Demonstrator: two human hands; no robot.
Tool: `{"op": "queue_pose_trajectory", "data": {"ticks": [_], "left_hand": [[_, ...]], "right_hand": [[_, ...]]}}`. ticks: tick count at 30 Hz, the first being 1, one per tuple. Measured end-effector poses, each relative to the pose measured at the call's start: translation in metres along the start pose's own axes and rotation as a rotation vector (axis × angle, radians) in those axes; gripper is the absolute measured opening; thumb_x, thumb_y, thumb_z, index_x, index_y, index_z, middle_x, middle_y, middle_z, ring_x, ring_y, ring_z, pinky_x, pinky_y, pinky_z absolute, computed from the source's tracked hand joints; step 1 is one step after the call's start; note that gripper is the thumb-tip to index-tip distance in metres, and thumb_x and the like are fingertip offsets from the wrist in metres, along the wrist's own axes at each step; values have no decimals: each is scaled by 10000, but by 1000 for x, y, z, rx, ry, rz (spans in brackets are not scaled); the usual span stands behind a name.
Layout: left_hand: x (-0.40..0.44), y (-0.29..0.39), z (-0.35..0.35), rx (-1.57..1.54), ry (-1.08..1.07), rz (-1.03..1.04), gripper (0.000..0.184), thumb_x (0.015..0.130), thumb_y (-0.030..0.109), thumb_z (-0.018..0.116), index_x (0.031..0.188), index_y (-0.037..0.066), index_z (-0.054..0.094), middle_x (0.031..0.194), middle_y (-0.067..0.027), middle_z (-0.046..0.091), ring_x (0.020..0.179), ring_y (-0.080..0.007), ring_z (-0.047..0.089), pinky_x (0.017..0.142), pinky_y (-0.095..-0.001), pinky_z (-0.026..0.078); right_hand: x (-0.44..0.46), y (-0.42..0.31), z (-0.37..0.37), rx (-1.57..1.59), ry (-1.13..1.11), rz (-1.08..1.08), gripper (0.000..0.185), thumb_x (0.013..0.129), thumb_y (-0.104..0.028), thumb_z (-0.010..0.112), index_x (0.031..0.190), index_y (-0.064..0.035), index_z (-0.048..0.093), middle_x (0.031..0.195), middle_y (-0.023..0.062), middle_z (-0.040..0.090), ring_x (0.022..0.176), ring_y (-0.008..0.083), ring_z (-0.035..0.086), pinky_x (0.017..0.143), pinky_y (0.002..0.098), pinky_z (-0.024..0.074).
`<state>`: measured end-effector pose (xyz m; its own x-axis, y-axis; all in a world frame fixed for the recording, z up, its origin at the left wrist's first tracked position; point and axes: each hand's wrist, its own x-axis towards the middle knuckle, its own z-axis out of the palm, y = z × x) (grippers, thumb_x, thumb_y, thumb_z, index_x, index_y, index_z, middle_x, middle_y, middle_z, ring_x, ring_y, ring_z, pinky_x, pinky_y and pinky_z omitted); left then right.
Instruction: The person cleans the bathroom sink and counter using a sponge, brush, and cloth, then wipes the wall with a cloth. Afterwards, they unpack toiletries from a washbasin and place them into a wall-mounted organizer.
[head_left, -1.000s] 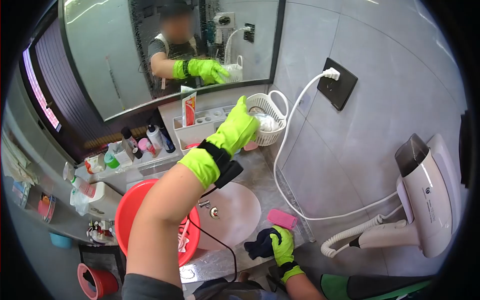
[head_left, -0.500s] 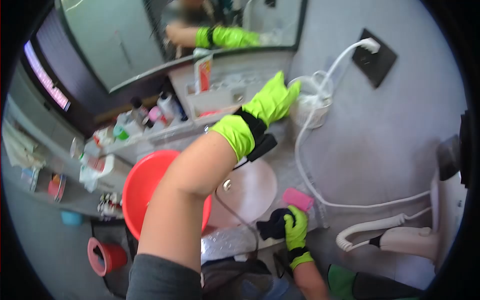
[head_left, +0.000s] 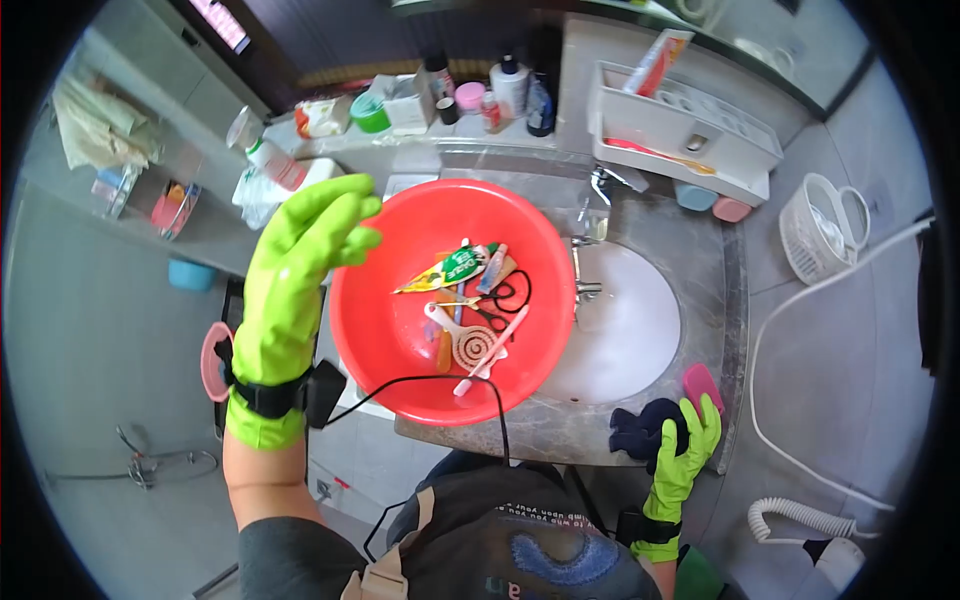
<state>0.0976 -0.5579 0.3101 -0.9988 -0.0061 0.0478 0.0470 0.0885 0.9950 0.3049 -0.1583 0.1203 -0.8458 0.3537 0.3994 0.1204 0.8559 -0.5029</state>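
Note:
My left hand, in a bright green rubber glove, is raised beside the left rim of a red basin. Its fingers are apart and nothing is in them. Inside the basin lie a green and yellow tube, black-handled scissors, a white brush with a spiral head and a pale pink stick. My right hand, gloved alike, rests at the counter's front right, its thumb and fingers around part of a dark cloth. A pink sponge touches its fingertips.
Right of the basin is a white sink with a metal faucet. Bottles and jars line the back ledge, beside a white organizer. A white basket hangs on the right wall near a cord.
My left hand has swung from the white wall basket at the right to the left side of the basin. The view has turned left. My right hand stays at the dark cloth.

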Motion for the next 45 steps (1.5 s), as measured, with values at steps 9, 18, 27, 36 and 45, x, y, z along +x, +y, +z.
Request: {"op": "queue_pose_trajectory", "data": {"ticks": [9,18,27,36,45], "left_hand": [[-74,81,-104,-718,-108,568,557,1001,424,474,1289,-46,554,1037,-151,679,700,-145,599,608,-258,477],[-70,17,-108,379,73,27,259,843,71,731,1093,13,688,1027,-61,666,824,-117,624,705,-248,478],[29,-123,-28,922,-786,465,118,800,178,678,866,80,677,817,-115,676,818,-332,661,688,-446,524],[85,-207,58,853,-927,-60,454,890,199,636,1331,123,563,1318,-132,583,1223,-286,540,1049,-395,396],[87,-222,71,1068,-864,-49,629,861,266,635,1425,109,406,1288,-195,600,1188,-351,591,926,-458,502]], "right_hand": [[128,-187,111,580,-596,-994,164,828,-95,677,989,-96,709,1021,81,677,861,224,661,687,342,529],[144,-256,130,252,-1676,95,221,886,-254,573,805,-73,668,713,80,647,672,207,648,615,357,491],[257,-208,42,904,-366,-114,109,942,-100,656,1027,-36,678,913,29,674,756,106,608,684,260,495],[367,-88,-11,925,318,-66,172,937,-85,667,1082,7,666,971,42,671,813,107,628,715,247,541],[403,-41,-5,714,257,-76,56,932,-60,643,969,-18,644,780,-13,611,697,84,551,641,235,442]]}}
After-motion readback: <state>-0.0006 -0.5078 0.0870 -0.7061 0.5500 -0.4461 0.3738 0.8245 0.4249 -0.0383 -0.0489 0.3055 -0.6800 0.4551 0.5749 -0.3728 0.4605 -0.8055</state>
